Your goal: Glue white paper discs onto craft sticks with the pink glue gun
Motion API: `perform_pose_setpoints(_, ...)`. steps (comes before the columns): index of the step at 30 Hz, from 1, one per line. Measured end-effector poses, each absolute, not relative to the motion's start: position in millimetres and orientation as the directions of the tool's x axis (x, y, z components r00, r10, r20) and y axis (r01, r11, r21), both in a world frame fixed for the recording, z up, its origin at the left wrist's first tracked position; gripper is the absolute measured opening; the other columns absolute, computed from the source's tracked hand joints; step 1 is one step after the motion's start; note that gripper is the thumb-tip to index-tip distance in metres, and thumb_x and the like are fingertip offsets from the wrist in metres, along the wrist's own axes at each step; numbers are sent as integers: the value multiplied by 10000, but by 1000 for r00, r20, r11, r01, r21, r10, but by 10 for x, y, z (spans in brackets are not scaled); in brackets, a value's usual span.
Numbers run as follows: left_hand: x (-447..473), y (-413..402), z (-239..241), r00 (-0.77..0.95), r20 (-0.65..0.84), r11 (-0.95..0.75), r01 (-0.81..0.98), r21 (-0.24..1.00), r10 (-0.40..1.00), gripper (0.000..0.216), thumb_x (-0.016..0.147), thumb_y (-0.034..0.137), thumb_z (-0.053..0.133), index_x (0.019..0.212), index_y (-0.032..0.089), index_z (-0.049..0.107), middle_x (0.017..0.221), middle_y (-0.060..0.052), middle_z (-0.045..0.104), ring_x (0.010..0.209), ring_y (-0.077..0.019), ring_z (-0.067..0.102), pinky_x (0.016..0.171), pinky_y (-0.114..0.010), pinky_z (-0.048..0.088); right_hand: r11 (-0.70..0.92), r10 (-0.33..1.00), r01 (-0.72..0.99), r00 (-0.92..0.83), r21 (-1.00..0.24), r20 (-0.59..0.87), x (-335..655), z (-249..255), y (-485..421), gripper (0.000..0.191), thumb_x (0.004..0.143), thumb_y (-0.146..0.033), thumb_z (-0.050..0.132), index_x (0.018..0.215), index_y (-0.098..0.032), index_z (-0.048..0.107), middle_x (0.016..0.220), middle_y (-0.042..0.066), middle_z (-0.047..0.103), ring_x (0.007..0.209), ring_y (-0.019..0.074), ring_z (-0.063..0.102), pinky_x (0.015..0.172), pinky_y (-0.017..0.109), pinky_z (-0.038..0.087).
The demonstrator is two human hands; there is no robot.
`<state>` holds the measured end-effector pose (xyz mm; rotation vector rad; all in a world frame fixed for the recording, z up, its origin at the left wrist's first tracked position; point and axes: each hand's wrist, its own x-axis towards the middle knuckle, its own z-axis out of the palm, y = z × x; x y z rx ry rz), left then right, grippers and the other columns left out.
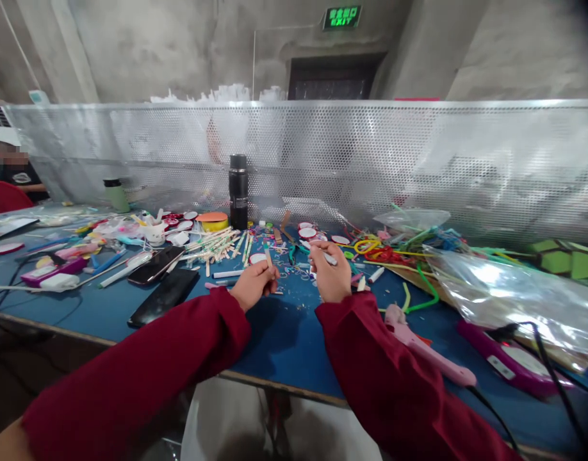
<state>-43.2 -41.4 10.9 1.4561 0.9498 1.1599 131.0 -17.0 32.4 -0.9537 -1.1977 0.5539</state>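
My left hand (255,283) pinches a stick (268,258) between thumb and fingers, the stick upright, its upper end greenish. My right hand (333,272) is closed on a white pen (329,258), fingers bent round it – whether its tip is bare I cannot tell. Hands apart, both above the near-middle of the blue table (284,352); stick and pen do not touch. Dark red sleeves (173,349) on both arms.

Beyond my left hand, a heap of sticks (216,245), many with green marks. Behind them, a black bottle (239,198), upright, near the metal screen (179,150); a yellow roll (212,223) to its left. Small scraps litter the surface between and past my hands.

Left side: a dark phone (164,298) lying flat near my left forearm, a second dark slab just beyond it. Right side: a pink glue gun (431,355) beside my right sleeve, then a purple box (512,366) – clear plastic (515,288) spread behind. Far left, a person (22,176) in black, seated.
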Motion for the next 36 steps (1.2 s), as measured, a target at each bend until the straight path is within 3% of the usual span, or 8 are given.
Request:
perform_pose_setpoints(6, -398, -558, 72, 309, 159, -158, -27, 987, 938, 337, 882, 494, 454, 836, 168, 527, 544, 30, 520, 433, -74, 415, 428, -193, 297, 461, 856, 268, 117, -846, 504, 1259, 310, -321, 303, 812, -416, 604, 1011, -196, 665, 884, 35, 663, 736, 157, 576, 667, 284, 463)
perform_pose_setpoints(12, -383, -650, 48, 352, 150, -175, 42, 984, 924, 333, 927, 466, 410, 927, 170, 564, 561, 29, 533, 432, -75, 411, 439, -199, 312, 447, 886, 258, 5, -856, 464, 1169, 333, -435, 329, 881, -408, 540, 1127, -215, 642, 1095, 72, 653, 958, 204, 612, 842, 343, 478)
perform_pose_setpoints(19, -427, -681, 124, 248, 197, -217, 56, 974, 949, 332, 924, 475, 418, 887, 189, 580, 551, 20, 535, 446, -94, 427, 456, -221, 326, 407, 894, 275, 77, -871, 442, 1134, 333, -448, 202, 861, -332, 553, 1016, -234, 636, 924, 33, 657, 813, 178, 605, 750, 314, 477)
perform_pose_setpoints(24, -475, -679, 159, 125, 277, -291, 112, 950, 953, 306, 900, 478, 457, 859, 214, 605, 558, 6, 546, 467, -120, 445, 466, -244, 342, 352, 920, 177, 111, -919, 375, 1073, 298, -522, 184, 857, -319, 493, 968, -235, 612, 845, 23, 633, 762, 181, 586, 694, 307, 476)
perform_pose_setpoints(32, -489, -577, 111, -56, 492, -450, 324, 832, 869, 259, 910, 404, 446, 860, 198, 594, 602, 1, 548, 527, -130, 467, 515, -240, 366, 361, 926, 175, 51, -916, 375, 965, 131, -665, 325, 857, -296, 421, 1132, -240, 586, 1105, 69, 645, 938, 208, 620, 779, 347, 508)
perform_pose_setpoints(36, -528, -571, 108, -71, 555, -478, 426, 768, 829, 253, 918, 381, 426, 857, 195, 586, 625, 0, 554, 565, -133, 496, 558, -240, 380, 328, 945, 15, 4, -944, 328, 920, 139, -606, 249, 812, -274, 461, 1017, -212, 588, 986, 55, 645, 808, 178, 654, 727, 325, 532)
